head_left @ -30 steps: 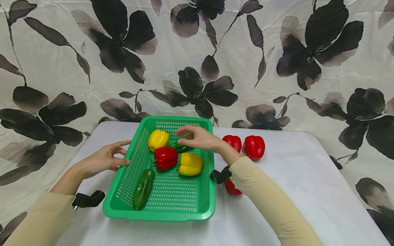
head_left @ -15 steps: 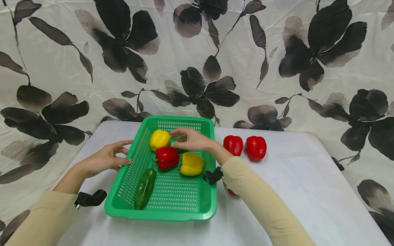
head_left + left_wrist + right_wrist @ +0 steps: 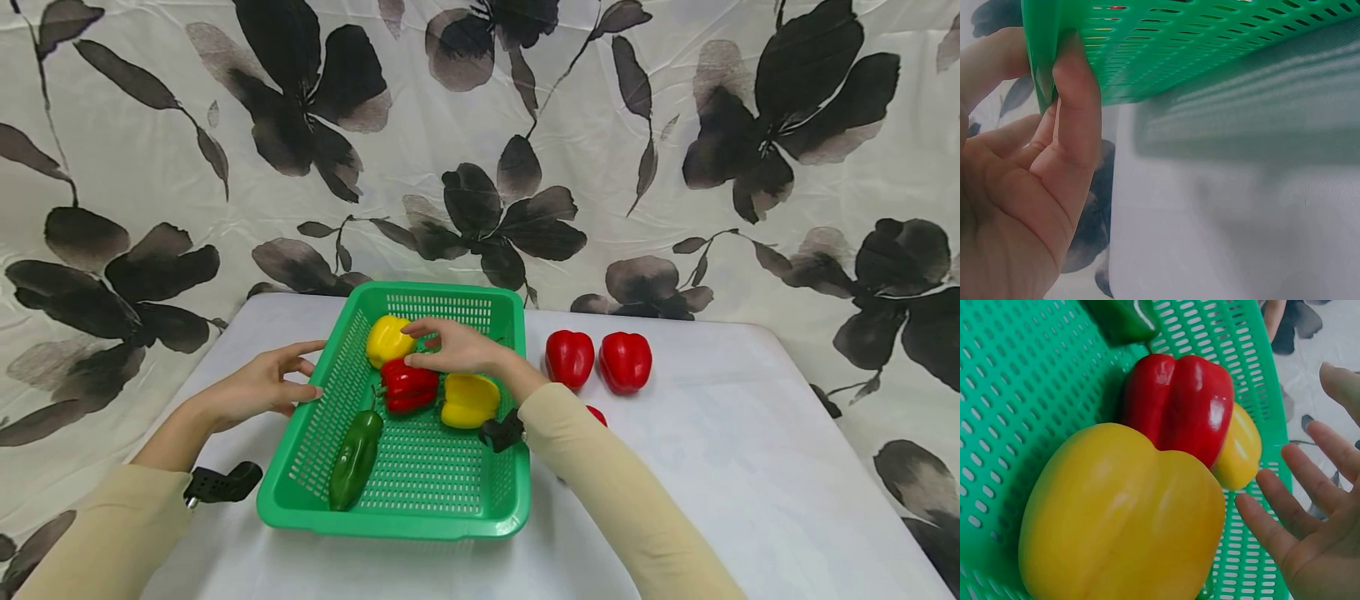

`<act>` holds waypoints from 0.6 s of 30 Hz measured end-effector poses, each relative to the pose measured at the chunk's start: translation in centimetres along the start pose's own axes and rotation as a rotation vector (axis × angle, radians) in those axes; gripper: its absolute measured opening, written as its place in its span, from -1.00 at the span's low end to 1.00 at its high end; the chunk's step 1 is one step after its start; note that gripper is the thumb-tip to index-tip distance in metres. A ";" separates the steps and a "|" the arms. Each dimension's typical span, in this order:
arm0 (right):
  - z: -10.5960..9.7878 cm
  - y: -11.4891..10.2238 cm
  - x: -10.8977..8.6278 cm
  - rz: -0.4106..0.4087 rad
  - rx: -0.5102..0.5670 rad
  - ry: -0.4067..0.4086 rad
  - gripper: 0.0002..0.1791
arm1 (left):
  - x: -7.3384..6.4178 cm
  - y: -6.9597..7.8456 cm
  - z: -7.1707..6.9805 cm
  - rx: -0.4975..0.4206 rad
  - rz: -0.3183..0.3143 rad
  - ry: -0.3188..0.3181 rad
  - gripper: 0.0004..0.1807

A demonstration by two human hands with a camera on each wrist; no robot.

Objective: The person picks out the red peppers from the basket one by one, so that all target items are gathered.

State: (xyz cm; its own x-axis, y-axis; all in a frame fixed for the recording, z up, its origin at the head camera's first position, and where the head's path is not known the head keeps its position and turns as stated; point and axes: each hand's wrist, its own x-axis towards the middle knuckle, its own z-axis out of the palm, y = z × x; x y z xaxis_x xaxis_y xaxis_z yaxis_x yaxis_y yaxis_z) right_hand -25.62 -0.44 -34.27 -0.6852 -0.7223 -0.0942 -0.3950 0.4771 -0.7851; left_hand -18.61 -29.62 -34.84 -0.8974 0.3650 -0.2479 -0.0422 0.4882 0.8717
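At the left side of the green plastic basket point(image 3: 393, 525), my left hand point(image 3: 251, 387) pinches the rim. The left wrist view shows fingers point(image 3: 1075, 106) on both sides of the basket wall point(image 3: 1038, 50). My right hand point(image 3: 457, 346) hovers over the basket's far half, holding nothing; its fingers point(image 3: 1300, 469) are spread in the right wrist view. Beneath and beside it lie a red bell pepper point(image 3: 408, 387), a far yellow bell pepper point(image 3: 388, 340) and a nearer yellow bell pepper point(image 3: 470, 402). A long green pepper point(image 3: 356, 458) rests near the front left. Another green one is mostly hidden by my right hand.
Two red bell peppers point(image 3: 568, 358) stand on the white table point(image 3: 712, 450) right of the basket. A third red pepper point(image 3: 597, 414) is mostly covered by my right sleeve point(image 3: 607, 483). A flowered cloth point(image 3: 420, 150) hangs behind the table.
My right hand has moved left inside the basket, from over the far green pepper towards the red and far yellow peppers. My left hand stays on the rim; the peppers have not visibly moved.
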 end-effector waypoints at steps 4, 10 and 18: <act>0.3 0.0 0.2 0.011 -0.016 -0.004 -0.40 | 0.0 0.0 0.0 -0.004 0.000 -0.002 -0.11; 0.7 0.1 0.6 0.027 -0.037 -0.018 -0.39 | 0.1 -0.1 -0.1 -0.007 -0.001 -0.001 -0.11; 1.1 0.8 1.1 0.040 -0.055 -0.041 -0.40 | 0.0 -0.1 -0.1 0.003 -0.002 0.004 -0.10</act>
State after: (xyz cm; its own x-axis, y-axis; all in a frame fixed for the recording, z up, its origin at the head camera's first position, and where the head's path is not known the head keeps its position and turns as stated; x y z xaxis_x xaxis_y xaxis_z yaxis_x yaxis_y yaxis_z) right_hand -25.99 -1.37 -35.66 -0.6763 -0.7210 -0.1508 -0.4011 0.5321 -0.7457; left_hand -18.68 -29.68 -34.88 -0.8990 0.3610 -0.2479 -0.0427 0.4911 0.8700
